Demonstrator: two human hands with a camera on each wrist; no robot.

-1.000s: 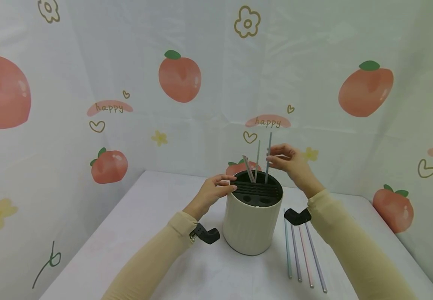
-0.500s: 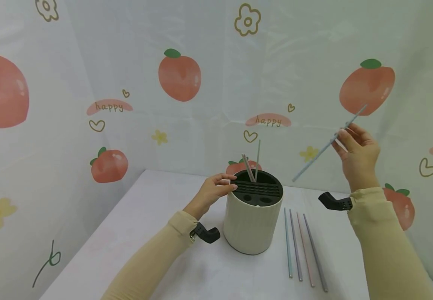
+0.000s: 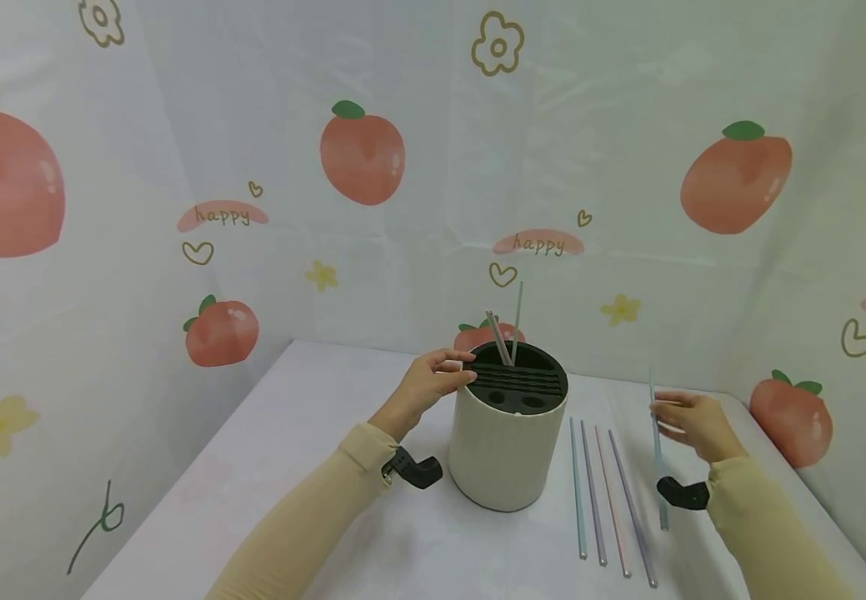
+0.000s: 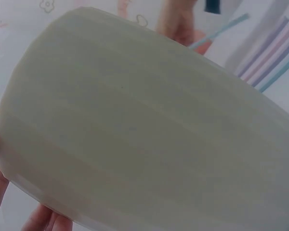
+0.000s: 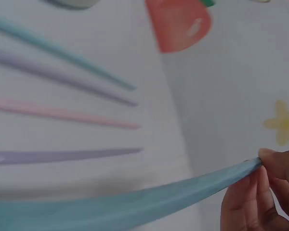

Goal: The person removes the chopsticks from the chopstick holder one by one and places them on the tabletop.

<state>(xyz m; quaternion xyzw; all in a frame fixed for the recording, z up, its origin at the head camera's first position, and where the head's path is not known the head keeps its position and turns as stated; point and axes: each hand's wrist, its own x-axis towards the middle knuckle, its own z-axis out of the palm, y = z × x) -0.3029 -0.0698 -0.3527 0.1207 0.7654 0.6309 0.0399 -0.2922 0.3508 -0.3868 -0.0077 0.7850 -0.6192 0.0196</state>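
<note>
My left hand (image 3: 428,387) holds the rim of a whitish knife holder (image 3: 503,458) with a black slotted insert (image 3: 515,385). In the left wrist view, its fingertips (image 4: 41,219) lie against the holder's side and top edge. A few chopsticks (image 3: 518,321) lean up out of the insert's rear opening. On the right, my right hand (image 3: 691,421) pinches a light blue chopstick (image 5: 135,207) near one end, seen closely in the right wrist view. Left of that hand, several pastel chopsticks (image 3: 603,500) lie side by side on the table.
The white-covered table (image 3: 312,408) backs onto a hanging white cloth (image 3: 433,167) printed with peaches and flowers. A black wrist camera (image 3: 682,493) sits at my right sleeve, another camera (image 3: 417,469) at my left.
My right hand has lifted the blue chopstick from the holder's opening, swung it right and lowered it beside the others at the table's right side. My left hand has stayed on the rim.
</note>
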